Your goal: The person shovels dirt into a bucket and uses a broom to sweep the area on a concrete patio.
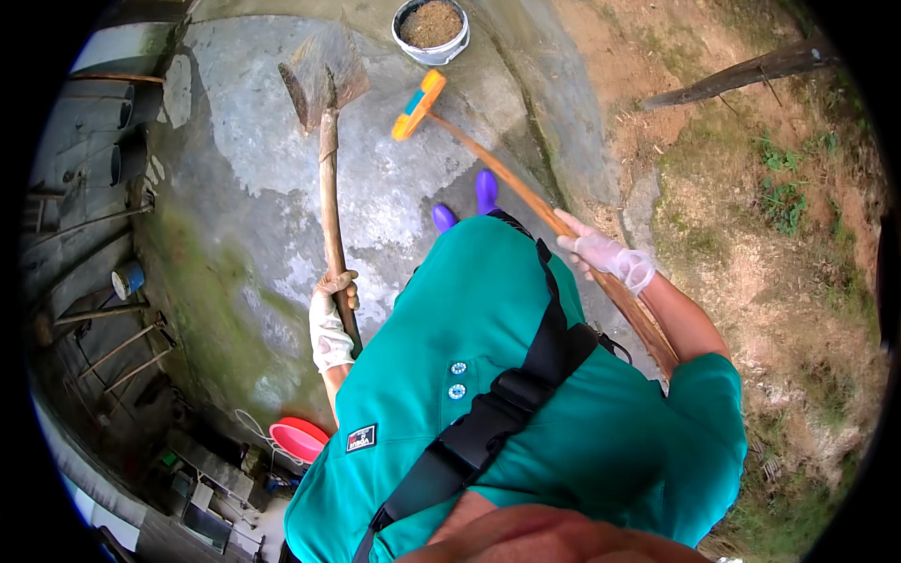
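Note:
My left hand [334,317], in a whitish glove, is closed around the wooden handle of a shovel [329,176]; its wide metal blade lies at the upper left over the concrete. In a translucent glove, my right hand [598,253] grips a long wooden shaft [521,186]. At the far end of that shaft is an orange and yellow head [419,105] with a blue-green patch; its exact kind I cannot tell. Beyond this head stands a whitish bucket [450,53] holding brown granular material.
Purple boots [486,191] stand on the concrete floor [260,105]. A wooden pole [739,72] slants over bare soil at the right. Along the left wall are a blue and white can [127,279], wooden sticks and a red basin [299,438]. Moss covers part of the floor.

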The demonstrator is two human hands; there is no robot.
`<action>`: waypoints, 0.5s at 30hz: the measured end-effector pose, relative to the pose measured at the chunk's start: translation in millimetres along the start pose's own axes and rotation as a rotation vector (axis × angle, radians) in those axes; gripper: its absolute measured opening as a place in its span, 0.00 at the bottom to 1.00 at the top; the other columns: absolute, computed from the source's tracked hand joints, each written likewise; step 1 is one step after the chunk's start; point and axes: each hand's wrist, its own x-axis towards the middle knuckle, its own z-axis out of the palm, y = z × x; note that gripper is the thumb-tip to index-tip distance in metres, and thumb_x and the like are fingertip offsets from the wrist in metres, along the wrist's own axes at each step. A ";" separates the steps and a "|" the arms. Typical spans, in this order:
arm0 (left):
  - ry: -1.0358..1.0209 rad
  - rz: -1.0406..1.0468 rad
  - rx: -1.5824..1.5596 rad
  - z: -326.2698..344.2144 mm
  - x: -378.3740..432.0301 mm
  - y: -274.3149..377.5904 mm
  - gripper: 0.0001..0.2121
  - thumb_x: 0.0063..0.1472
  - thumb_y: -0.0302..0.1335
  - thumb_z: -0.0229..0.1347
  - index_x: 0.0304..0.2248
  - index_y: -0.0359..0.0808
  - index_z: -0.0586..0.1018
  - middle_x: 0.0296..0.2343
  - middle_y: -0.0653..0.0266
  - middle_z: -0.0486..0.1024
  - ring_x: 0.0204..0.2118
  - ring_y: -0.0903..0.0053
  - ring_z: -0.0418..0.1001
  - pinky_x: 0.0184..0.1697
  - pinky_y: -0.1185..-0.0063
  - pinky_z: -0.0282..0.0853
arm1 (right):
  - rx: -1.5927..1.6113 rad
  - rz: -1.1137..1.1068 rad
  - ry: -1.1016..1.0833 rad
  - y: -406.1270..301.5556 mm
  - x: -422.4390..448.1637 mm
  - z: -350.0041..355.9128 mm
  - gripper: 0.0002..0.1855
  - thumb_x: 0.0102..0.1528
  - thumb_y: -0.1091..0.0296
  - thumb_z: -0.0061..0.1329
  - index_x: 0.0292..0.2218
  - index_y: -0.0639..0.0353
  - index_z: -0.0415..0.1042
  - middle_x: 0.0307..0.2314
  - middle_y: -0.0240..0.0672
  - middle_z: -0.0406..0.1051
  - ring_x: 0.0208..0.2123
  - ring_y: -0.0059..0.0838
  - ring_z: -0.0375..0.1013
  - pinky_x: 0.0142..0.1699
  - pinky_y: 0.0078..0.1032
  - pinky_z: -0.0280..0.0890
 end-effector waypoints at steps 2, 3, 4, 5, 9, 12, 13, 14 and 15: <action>-0.057 -0.014 0.017 -2.5 3.9 -0.1 0.11 0.48 0.25 0.56 0.31 0.28 0.72 0.14 0.66 0.67 0.12 0.79 0.62 0.16 0.84 0.60 | -0.104 -0.029 -0.134 0.5 44.3 24.2 0.35 0.57 0.66 0.39 0.60 0.38 0.38 0.16 0.29 0.58 0.13 0.20 0.57 0.19 0.22 0.59; -0.078 -0.020 0.023 -5.2 3.8 -0.2 0.11 0.48 0.26 0.56 0.31 0.28 0.72 0.14 0.65 0.67 0.11 0.79 0.63 0.15 0.83 0.60 | -0.226 -0.067 -0.181 -0.4 62.3 33.8 0.35 0.57 0.67 0.39 0.60 0.38 0.38 0.17 0.29 0.58 0.14 0.21 0.58 0.19 0.23 0.60; -0.056 -0.022 0.027 -1.2 -0.2 0.7 0.11 0.48 0.26 0.57 0.30 0.28 0.73 0.14 0.66 0.68 0.11 0.79 0.62 0.15 0.83 0.60 | -0.216 -0.036 -0.189 2.0 71.2 35.6 0.35 0.57 0.66 0.39 0.60 0.38 0.38 0.16 0.29 0.59 0.13 0.21 0.58 0.19 0.23 0.60; -0.054 -0.023 0.025 5.2 -1.8 3.2 0.11 0.48 0.26 0.57 0.30 0.28 0.73 0.14 0.66 0.68 0.11 0.79 0.62 0.15 0.83 0.60 | -0.204 -0.006 -0.194 4.1 77.9 36.5 0.35 0.57 0.65 0.40 0.60 0.38 0.37 0.16 0.29 0.60 0.13 0.21 0.58 0.19 0.23 0.60; -0.050 -0.051 0.016 3.8 -2.7 -2.2 0.11 0.49 0.27 0.57 0.30 0.29 0.74 0.14 0.66 0.68 0.12 0.80 0.63 0.16 0.84 0.60 | -0.122 0.087 -0.101 38.1 53.2 -2.4 0.36 0.56 0.68 0.40 0.60 0.39 0.36 0.15 0.28 0.58 0.13 0.20 0.57 0.18 0.23 0.59; -0.018 -0.036 0.020 6.7 0.2 -4.3 0.11 0.48 0.26 0.57 0.30 0.29 0.73 0.14 0.65 0.68 0.11 0.79 0.63 0.16 0.84 0.60 | -0.045 0.135 0.153 49.3 2.4 -60.0 0.35 0.56 0.69 0.39 0.60 0.45 0.38 0.14 0.28 0.58 0.11 0.21 0.57 0.15 0.21 0.58; -0.020 -0.042 0.014 7.3 3.0 -4.7 0.11 0.48 0.26 0.57 0.30 0.28 0.73 0.14 0.65 0.68 0.11 0.79 0.63 0.15 0.84 0.60 | -0.055 0.125 0.248 48.6 -7.1 -77.9 0.35 0.56 0.69 0.39 0.60 0.45 0.38 0.13 0.28 0.58 0.11 0.21 0.57 0.15 0.21 0.58; -0.001 -0.042 0.006 6.4 -0.5 -4.0 0.11 0.48 0.26 0.57 0.30 0.28 0.73 0.14 0.65 0.68 0.11 0.79 0.63 0.15 0.84 0.60 | -0.071 0.110 0.325 43.6 -9.5 -93.2 0.35 0.55 0.70 0.39 0.60 0.45 0.38 0.13 0.28 0.58 0.11 0.21 0.57 0.15 0.22 0.58; -0.002 -0.043 0.004 7.6 3.0 -3.4 0.11 0.47 0.26 0.57 0.30 0.28 0.73 0.14 0.65 0.68 0.11 0.79 0.62 0.15 0.84 0.60 | -0.057 0.070 0.384 46.8 -11.0 -101.6 0.36 0.55 0.70 0.40 0.60 0.44 0.38 0.13 0.28 0.58 0.11 0.20 0.57 0.14 0.21 0.57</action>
